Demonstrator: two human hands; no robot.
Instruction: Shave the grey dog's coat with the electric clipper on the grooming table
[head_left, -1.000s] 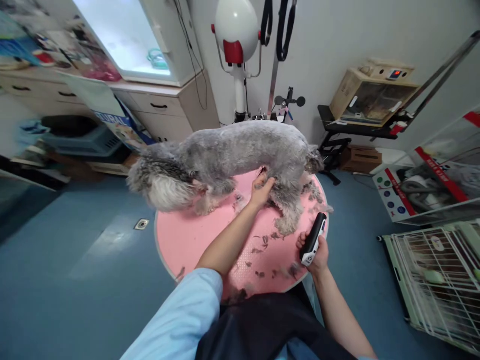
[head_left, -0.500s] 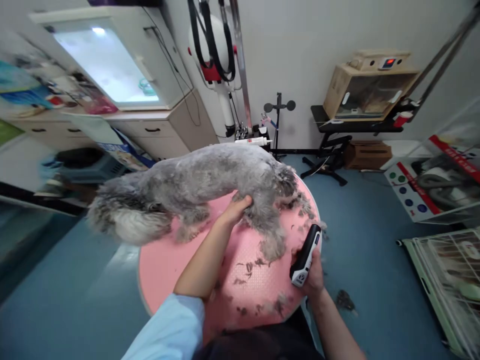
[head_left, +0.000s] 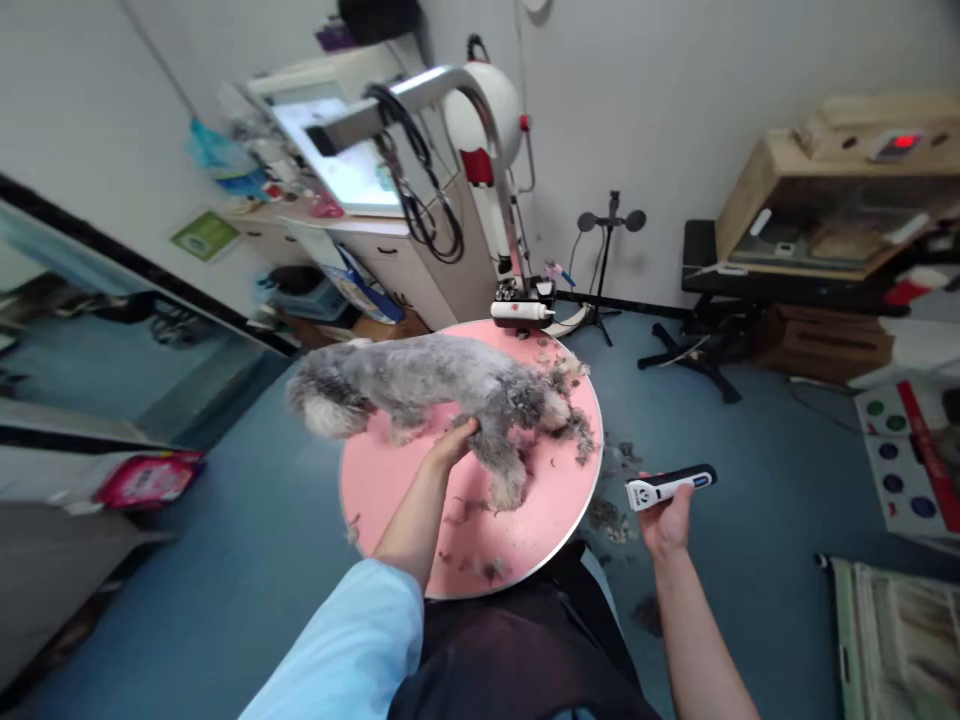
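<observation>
A grey dog [head_left: 435,365] with short-cut fur stands on a round pink grooming table [head_left: 390,500], its head to the left. My left hand [head_left: 453,444] grips the dog at the front of its near hind leg; the thumb shows and the other fingers are mostly hidden by fur. Off the table's right edge, my right hand [head_left: 667,522] is closed around a black and white hair clipper [head_left: 673,486], held almost level with its lit display to the right. Cut fur [head_left: 491,570] lies scattered on the table.
A metal grooming arm [head_left: 450,80] with hanging leads rises behind the table, near a white bottle [head_left: 517,311]. More cut fur [head_left: 609,518] lies on the blue floor. A wooden cabinet [head_left: 832,215] stands at the right, and a wire-topped crate [head_left: 892,630] lower right.
My right hand has moved right, away from the table, and turned the clipper from steep to nearly level. My view has pulled back and shifted. My left hand stays on the dog.
</observation>
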